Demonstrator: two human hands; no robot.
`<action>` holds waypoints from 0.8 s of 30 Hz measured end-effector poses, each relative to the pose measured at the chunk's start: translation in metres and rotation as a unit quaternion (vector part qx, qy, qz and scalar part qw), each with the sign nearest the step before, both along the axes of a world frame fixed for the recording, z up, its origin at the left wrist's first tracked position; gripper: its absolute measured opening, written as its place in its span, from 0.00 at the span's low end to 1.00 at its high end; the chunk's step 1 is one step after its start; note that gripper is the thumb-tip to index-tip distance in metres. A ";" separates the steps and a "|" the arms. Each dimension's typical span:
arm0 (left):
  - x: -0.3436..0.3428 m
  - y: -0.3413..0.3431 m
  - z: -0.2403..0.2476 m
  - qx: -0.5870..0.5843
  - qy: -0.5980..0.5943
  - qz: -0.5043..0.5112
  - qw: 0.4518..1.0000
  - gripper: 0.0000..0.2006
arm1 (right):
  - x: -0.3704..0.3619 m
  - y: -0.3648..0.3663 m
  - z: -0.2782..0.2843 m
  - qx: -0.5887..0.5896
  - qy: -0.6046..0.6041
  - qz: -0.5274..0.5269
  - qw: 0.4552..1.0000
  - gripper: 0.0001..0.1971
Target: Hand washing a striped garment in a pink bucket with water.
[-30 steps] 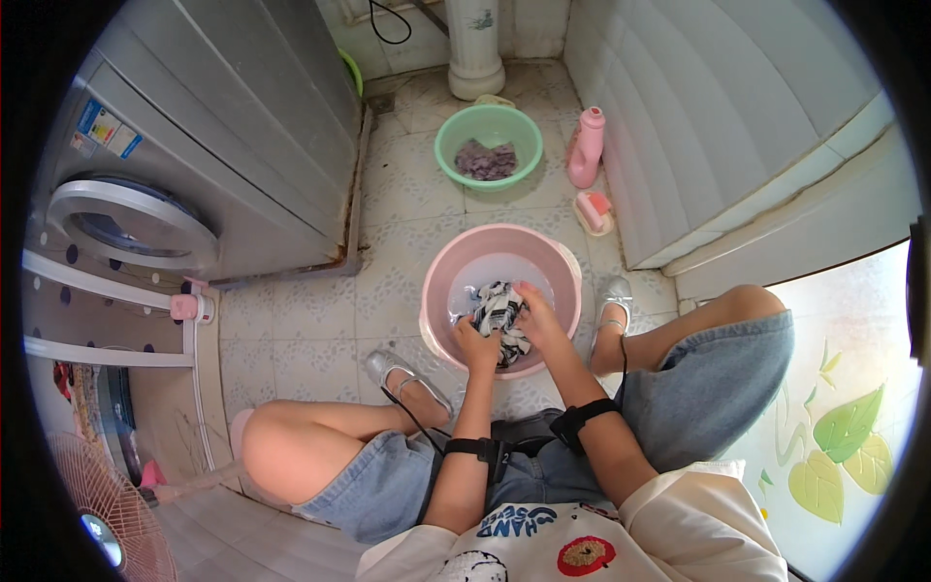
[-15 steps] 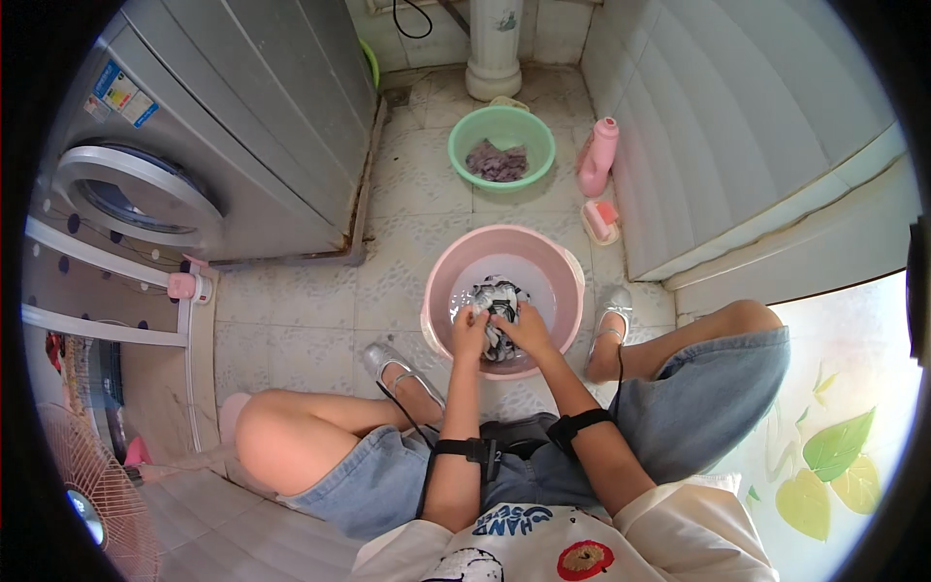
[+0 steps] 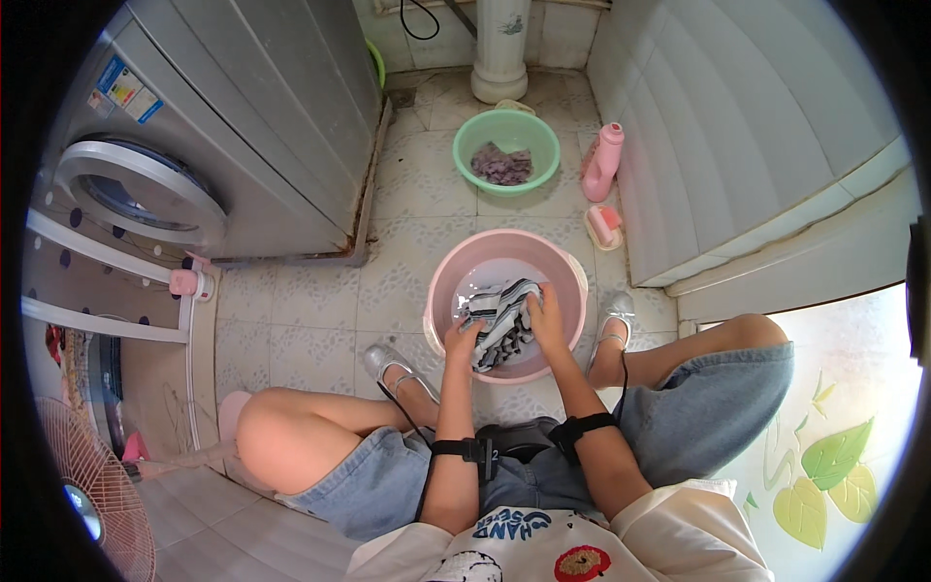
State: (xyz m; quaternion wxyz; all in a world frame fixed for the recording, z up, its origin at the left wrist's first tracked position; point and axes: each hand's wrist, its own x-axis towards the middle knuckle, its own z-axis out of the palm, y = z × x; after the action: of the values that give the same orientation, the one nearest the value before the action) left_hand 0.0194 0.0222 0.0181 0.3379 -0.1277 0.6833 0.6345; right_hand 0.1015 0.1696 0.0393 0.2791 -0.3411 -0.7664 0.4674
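Observation:
Between my feet stands a pink basin (image 3: pixel 442 267) with water in it. A black, white and grey striped cloth (image 3: pixel 504 315), wet and bunched, is held over the basin, its lower part hanging toward the near wall. My left hand (image 3: pixel 464 339) grips the cloth's left side, fingers closed. My right hand (image 3: pixel 545 318) is closed on its upper right edge, thumb on top. The cloth is stretched between both hands. Parts of the fingers are hidden behind the fabric.
Beyond the pink basin sits a green basin (image 3: pixel 463 173) holding a purplish cloth (image 3: pixel 501 165). Right of it stand a pink bottle (image 3: pixel 603 163) and a soap dish (image 3: pixel 605 229) by the wall. A grey washing machine (image 3: pixel 262 126) is at the left, a fan (image 3: pixel 97 495) at the lower left.
My hands have moved apart, the right one rightward and up. The cloth, bunched between them before, is now spread wider and lifted. The view has shifted slightly.

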 end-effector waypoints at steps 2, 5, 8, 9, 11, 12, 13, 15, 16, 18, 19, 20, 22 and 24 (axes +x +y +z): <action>0.003 0.003 0.022 0.002 -0.072 -0.054 0.996 0.31 | -0.001 -0.002 0.015 -0.016 -0.033 0.009 0.999 0.14; 0.009 0.013 0.007 0.147 -0.113 0.038 0.982 0.27 | -0.004 -0.013 0.033 -0.068 -0.086 0.045 0.993 0.14; 0.014 0.021 0.012 0.185 -0.112 0.076 0.973 0.22 | -0.009 -0.041 0.035 0.059 -0.112 0.135 0.983 0.13; 0.013 0.019 0.012 0.187 -0.120 0.102 0.970 0.21 | -0.011 -0.053 0.042 0.058 -0.115 0.136 0.982 0.13; 0.012 0.006 0.006 0.214 -0.199 0.097 0.951 0.20 | -0.017 -0.078 0.057 0.161 -0.166 0.197 0.953 0.15; 0.014 0.000 -0.003 0.234 -0.196 0.099 0.947 0.20 | -0.022 -0.085 0.051 0.194 -0.169 0.165 0.952 0.16; 0.014 -0.006 -0.012 0.254 -0.192 0.100 0.943 0.20 | -0.028 -0.082 0.046 0.194 -0.165 0.167 0.952 0.16; 0.035 0.043 0.027 0.133 -0.166 0.076 0.974 0.19 | -0.026 -0.035 0.013 0.221 -0.261 0.037 0.939 0.17; 0.036 0.048 0.019 0.091 -0.148 0.078 0.982 0.18 | -0.029 -0.024 0.003 0.208 -0.283 -0.003 0.936 0.18; 0.022 0.031 -0.004 0.204 -0.213 0.126 0.947 0.17 | -0.030 -0.048 0.024 0.244 -0.247 0.090 0.934 0.19; 0.011 0.011 -0.012 0.202 -0.210 0.135 0.947 0.17 | -0.027 -0.062 0.034 0.280 -0.214 0.171 0.920 0.20; 0.002 0.008 -0.011 0.216 -0.245 0.134 0.936 0.16 | -0.022 -0.071 0.034 0.314 -0.227 0.200 0.900 0.21; 0.001 0.021 0.004 0.213 -0.294 0.110 0.925 0.13 | -0.022 -0.059 0.026 0.280 -0.248 0.136 0.917 0.21; 0.021 0.043 0.014 0.205 -0.262 0.116 0.936 0.14 | -0.028 -0.041 0.013 0.227 -0.280 0.005 0.933 0.21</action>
State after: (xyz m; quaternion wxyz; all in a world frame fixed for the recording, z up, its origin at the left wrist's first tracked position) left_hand 0.0405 0.0653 0.0320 0.4477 -0.2957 0.4058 0.7399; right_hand 0.0737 0.1282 0.0526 0.1205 -0.3819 -0.9008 0.1678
